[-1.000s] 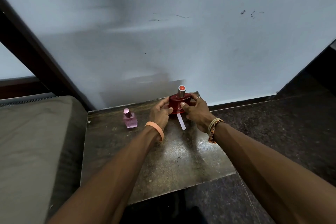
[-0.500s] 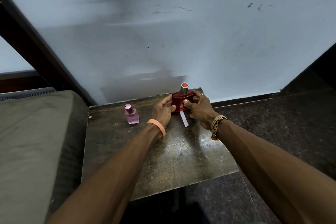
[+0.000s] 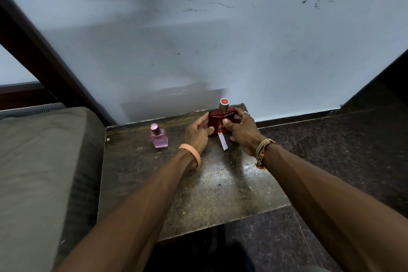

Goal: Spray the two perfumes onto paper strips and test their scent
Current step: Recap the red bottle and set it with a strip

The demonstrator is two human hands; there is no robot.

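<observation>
A red perfume bottle (image 3: 218, 120) with a silver neck and red top stands near the back edge of a dark stone slab (image 3: 194, 194). My left hand (image 3: 197, 133) touches its left side and my right hand (image 3: 241, 131) grips its right side, thumb on the front. A white paper strip (image 3: 222, 142) sticks out from under the bottle toward me, between my hands. A small pink perfume bottle (image 3: 158, 136) stands alone to the left, its cap on.
A pale wall (image 3: 220, 51) rises right behind the slab. A grey-green mattress (image 3: 39, 172) lies along the left. Dark speckled floor (image 3: 342, 150) spreads to the right and in front of the slab.
Both hands have stayed on the red bottle, which has barely shifted. The view has drifted slightly.
</observation>
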